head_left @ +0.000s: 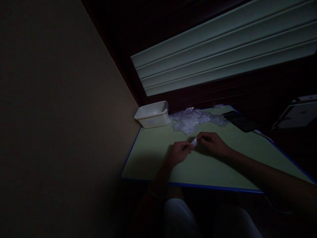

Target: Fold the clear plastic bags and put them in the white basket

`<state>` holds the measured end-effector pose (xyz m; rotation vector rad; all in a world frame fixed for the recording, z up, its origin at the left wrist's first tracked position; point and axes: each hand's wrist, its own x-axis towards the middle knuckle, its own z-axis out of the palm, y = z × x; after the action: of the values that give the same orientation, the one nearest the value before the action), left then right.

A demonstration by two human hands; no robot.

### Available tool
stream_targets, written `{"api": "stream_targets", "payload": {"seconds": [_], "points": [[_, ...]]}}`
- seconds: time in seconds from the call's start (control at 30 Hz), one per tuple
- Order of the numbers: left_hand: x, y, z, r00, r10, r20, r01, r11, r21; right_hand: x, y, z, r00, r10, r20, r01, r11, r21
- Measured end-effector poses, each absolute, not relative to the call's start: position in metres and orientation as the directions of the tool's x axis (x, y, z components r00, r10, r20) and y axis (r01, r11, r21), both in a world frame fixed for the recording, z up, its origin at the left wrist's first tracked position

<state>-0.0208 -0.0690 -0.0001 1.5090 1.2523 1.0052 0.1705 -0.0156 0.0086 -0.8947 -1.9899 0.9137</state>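
Left hand (178, 153), loosely curled, and right hand (211, 142), drawn to a pinch, grip opposite ends of small translucent plastic packet (194, 142) over pale-green tabletop (208, 175).

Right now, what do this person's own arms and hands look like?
The left hand and right hand show no gloves; no sleeves show on the forearms. A thin, pale band circles the left arm. Finer details are lost in the dark.
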Motion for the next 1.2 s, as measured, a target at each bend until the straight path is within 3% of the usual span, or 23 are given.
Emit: {"api": "stream_targets", "payload": {"seconds": [0.2, 0.3, 0.43, 0.57, 1.2], "points": [[-0.024, -0.067, -0.002, 0.078, 0.995, 0.064, 0.205, -0.079, 0.975, 0.166, -0.019, 0.007, -0.376, 0.849, 0.370, 0.012, 0.404, -0.915], [-0.024, -0.066, -0.001, 0.021, 0.996, 0.085, 0.112, -0.086, 0.990, 0.165, -0.025, 0.007, -0.507, 0.773, 0.381, -0.075, 0.401, -0.913], [-0.023, -0.065, 0.000, 0.028, 0.995, 0.100, 0.067, -0.101, 0.993, 0.164, -0.031, 0.006, -0.702, 0.612, 0.363, -0.059, 0.459, -0.887], [-0.023, -0.065, -0.001, 0.045, 0.995, 0.092, 0.060, -0.095, 0.994, 0.164, -0.031, 0.008, -0.748, 0.532, 0.396, -0.038, 0.561, -0.827], [-0.020, -0.069, 0.001, 0.105, 0.983, 0.153, 0.087, -0.162, 0.983, 0.168, -0.030, 0.017, -0.644, 0.642, 0.416, -0.033, 0.520, -0.853]]}}
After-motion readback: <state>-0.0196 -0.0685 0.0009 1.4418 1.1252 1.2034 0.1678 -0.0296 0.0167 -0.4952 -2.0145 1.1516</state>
